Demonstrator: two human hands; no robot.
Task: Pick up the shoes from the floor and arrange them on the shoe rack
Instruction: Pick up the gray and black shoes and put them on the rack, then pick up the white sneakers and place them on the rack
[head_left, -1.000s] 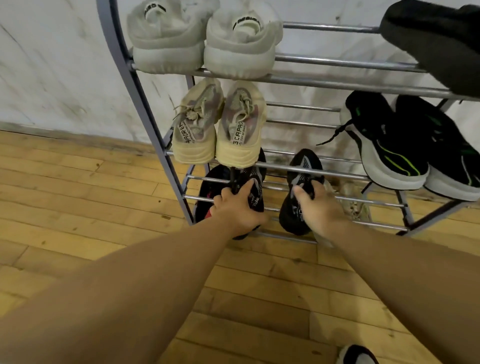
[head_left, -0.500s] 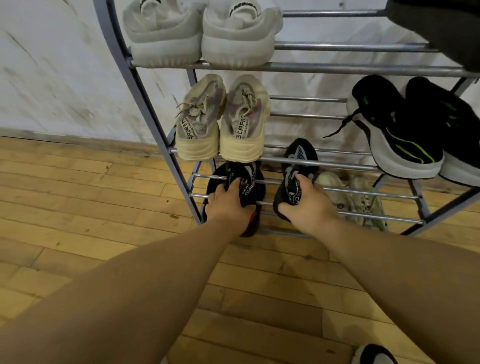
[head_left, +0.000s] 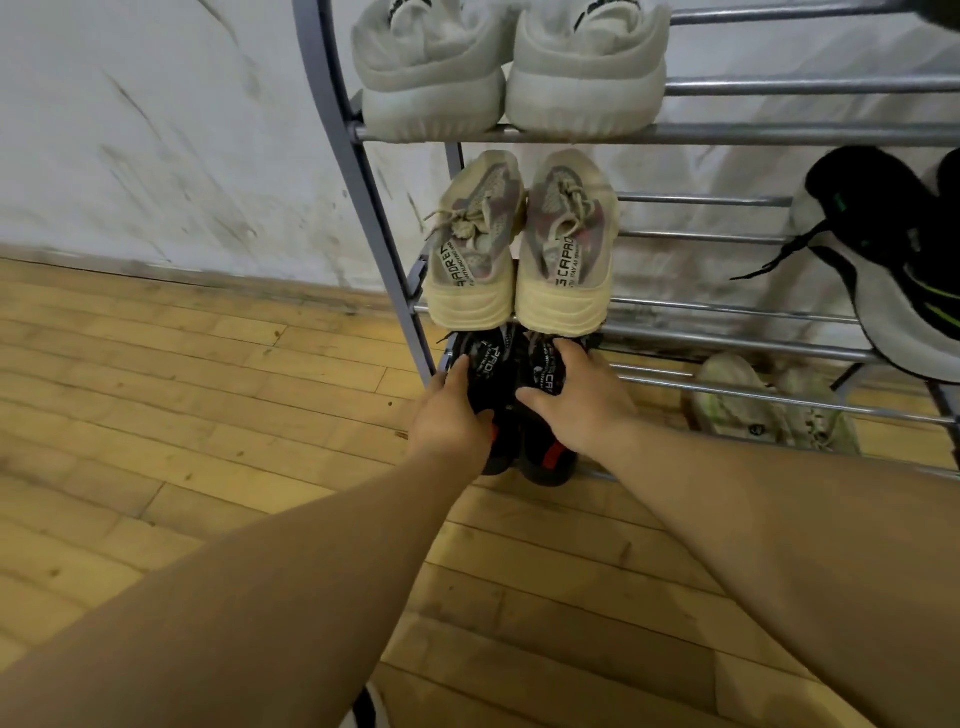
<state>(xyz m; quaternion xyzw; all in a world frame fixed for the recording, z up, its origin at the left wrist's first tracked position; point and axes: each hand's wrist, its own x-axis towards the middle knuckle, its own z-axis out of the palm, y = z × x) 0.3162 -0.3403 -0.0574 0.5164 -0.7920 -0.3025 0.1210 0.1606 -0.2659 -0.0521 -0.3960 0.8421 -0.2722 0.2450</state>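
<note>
Two black shoes stand side by side at the left end of the metal shoe rack's (head_left: 332, 104) bottom shelf, heels toward me. My left hand (head_left: 452, 415) grips the left black shoe (head_left: 488, 364). My right hand (head_left: 576, 405) grips the right black shoe (head_left: 548, 462), which shows a red mark at the heel. Their toes are hidden under the shelf above.
Cream sneakers (head_left: 519, 249) sit on the shelf just above my hands, grey-white sneakers (head_left: 509, 67) on the top shelf. Black-and-white shoes (head_left: 883, 270) lie at the right, pale green ones (head_left: 769, 405) on the bottom right. A shoe tip (head_left: 363, 709) shows on the wooden floor below.
The right black shoe has slid left along the bottom shelf until it sits against the left one. Both hands stayed on the shoes and my view moved closer.
</note>
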